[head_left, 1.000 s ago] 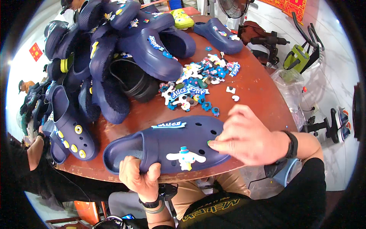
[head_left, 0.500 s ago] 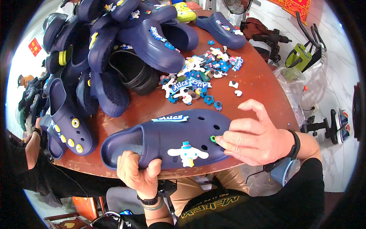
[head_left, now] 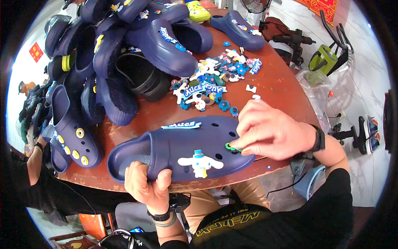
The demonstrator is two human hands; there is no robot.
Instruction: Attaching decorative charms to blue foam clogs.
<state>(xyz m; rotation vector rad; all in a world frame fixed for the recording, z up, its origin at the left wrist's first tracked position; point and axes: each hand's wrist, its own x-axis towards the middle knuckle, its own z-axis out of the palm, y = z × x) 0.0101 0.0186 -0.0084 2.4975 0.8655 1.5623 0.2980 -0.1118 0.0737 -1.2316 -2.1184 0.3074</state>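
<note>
A navy clog (head_left: 174, 145) lies along the near table edge, its toe to the right. Gripping its near side by the heel opening is my left hand (head_left: 146, 182), thumb on the outside and fingers curled over the rim. My right hand (head_left: 271, 128) pinches a small green shoe charm (head_left: 232, 147) against the toe, among the round holes; the fingers partly cover it. On the clog's near side sits a white long-eared character charm (head_left: 200, 163) with a blue hat. A blue-and-white ribbon-shaped charm (head_left: 181, 125) is on its far side.
Beyond the clog lies a heap of loose charms (head_left: 207, 85) on the brown table (head_left: 282, 83). Piled navy clogs (head_left: 161, 47) and a black clog (head_left: 143, 74) fill the left side. One clog with yellow charms (head_left: 76, 133) stands at left, near another person's arm (head_left: 35, 159).
My right hand has turned over, its fingers now curled more tightly and bearing on the green charm. The charm sits slightly farther left and up. My left hand keeps its grip on the clog.
</note>
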